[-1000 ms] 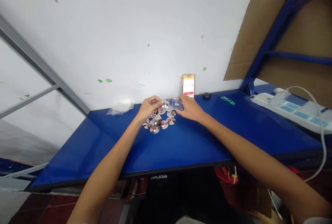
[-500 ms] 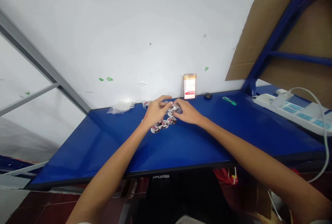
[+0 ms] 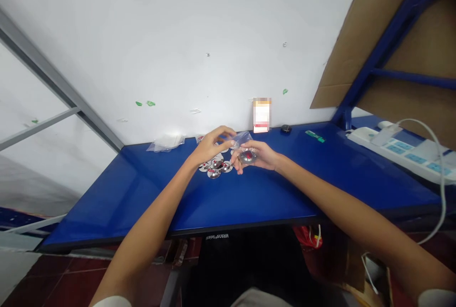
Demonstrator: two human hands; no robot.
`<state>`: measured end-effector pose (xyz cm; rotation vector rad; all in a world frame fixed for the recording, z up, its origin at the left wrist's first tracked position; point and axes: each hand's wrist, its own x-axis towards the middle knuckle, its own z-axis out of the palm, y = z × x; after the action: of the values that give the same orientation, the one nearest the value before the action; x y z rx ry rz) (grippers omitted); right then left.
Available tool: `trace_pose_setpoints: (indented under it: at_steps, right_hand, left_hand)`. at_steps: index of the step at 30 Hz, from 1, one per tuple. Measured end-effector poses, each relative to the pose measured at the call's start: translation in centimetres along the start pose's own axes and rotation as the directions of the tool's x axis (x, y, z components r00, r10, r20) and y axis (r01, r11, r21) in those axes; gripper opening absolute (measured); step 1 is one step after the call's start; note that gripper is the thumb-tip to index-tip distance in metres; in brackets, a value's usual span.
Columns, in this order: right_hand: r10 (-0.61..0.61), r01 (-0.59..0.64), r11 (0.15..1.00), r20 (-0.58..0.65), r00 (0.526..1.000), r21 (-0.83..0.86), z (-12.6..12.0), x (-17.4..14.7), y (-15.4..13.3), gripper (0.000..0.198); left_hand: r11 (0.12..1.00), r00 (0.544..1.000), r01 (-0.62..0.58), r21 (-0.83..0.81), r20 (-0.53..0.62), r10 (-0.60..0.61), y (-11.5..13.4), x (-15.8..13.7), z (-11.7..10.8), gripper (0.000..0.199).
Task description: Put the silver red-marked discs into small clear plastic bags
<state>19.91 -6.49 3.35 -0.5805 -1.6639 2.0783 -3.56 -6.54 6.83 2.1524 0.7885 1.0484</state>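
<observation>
My right hand point(image 3: 258, 155) is palm-up and holds a clear plastic bag point(image 3: 242, 137) with a shiny round finger cymbal point(image 3: 248, 155) showing a red middle. My left hand point(image 3: 213, 145) curves in from the left, thumb and fingertips at the bag's left edge. Its grip there is small and partly unclear. Beneath and beside the left hand lies a loose pile of finger cymbals point(image 3: 215, 163), domed silver discs with red straps. Some of the pile is hidden behind the hands.
Flat clear bags point(image 3: 166, 143) lie at the back left of the blue table point(image 3: 142, 193). A phone point(image 3: 261, 116) leans on the wall, near a small black object point(image 3: 286, 129) and a green item point(image 3: 315, 136). A white power strip point(image 3: 402, 153) with a cable sits right.
My right hand has turned palm-up, showing the cymbal and the bag. The left hand has shifted slightly left and up, uncovering more of the pile. The view has tilted a little.
</observation>
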Motion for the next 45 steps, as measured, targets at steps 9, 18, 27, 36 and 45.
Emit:
trace_pose_setpoints:
  at_steps: [9, 18, 27, 36, 45]
  right_hand:
    - [0.021, -0.019, 0.999, 0.086, 0.996, -0.029, 0.2, -1.0, -2.0, 0.057]
    - [0.075, -0.069, 0.997, 0.231, 0.970, -0.032, 0.0, -0.8, -1.3, 0.057]
    - [0.183, -0.174, 0.983, 0.353, 0.917, -0.058, -1.5, -0.5, -0.7, 0.071]
    - [0.084, -0.081, 0.996, 0.083, 0.993, -0.041, -1.8, -0.5, -0.7, 0.071]
    - [-0.549, 0.159, 0.645, -0.309, 0.776, -0.747, -2.5, 0.6, 0.7, 0.079]
  left_hand:
    - [0.963, 0.994, 0.095, -0.253, 0.075, -0.078, 0.6, -0.1, 1.2, 0.028]
    - [0.963, 0.984, 0.028, -0.268, 0.175, 0.020, 0.4, -0.2, 1.4, 0.023]
    - [0.964, 0.964, 0.097, -0.249, 0.266, -0.028, 1.2, -0.1, 0.7, 0.019]
    - [0.976, 0.986, 0.134, -0.171, 0.119, -0.115, 0.2, -0.3, 1.1, 0.028]
    - [0.935, 0.962, 0.185, -0.303, -0.138, -0.235, -0.8, 0.3, 1.3, 0.043]
